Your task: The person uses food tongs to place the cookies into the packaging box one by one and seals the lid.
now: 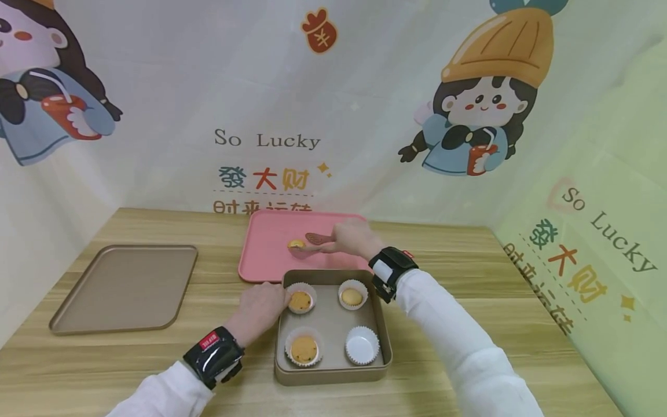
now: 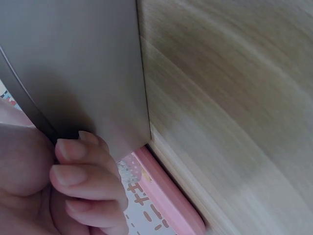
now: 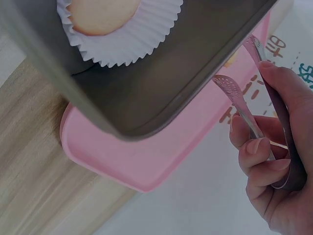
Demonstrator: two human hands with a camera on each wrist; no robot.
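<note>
My right hand [image 1: 356, 238] holds metal tongs [image 3: 235, 95] with perforated ends over the pink tray [image 1: 266, 260]. In the head view the tongs' two arms stand apart, and one end overlaps a small round cookie [image 1: 296, 244] on that tray. At the left wall of a deep square baking pan [image 1: 333, 377], my left hand [image 1: 262, 306] grips the rim between thumb and curled fingers. Inside the pan stand paper cups: three hold cookies [image 1: 304, 350], and the front right paper cup [image 1: 362, 346] shows only its white bottom.
To the left on the wooden table [image 1: 219, 255] lies a flat, shallow brown tray [image 1: 125, 289]. The pink tray sits just behind the pan, up against a printed cloth backdrop [image 1: 365, 127]. More cloth hangs along the right side.
</note>
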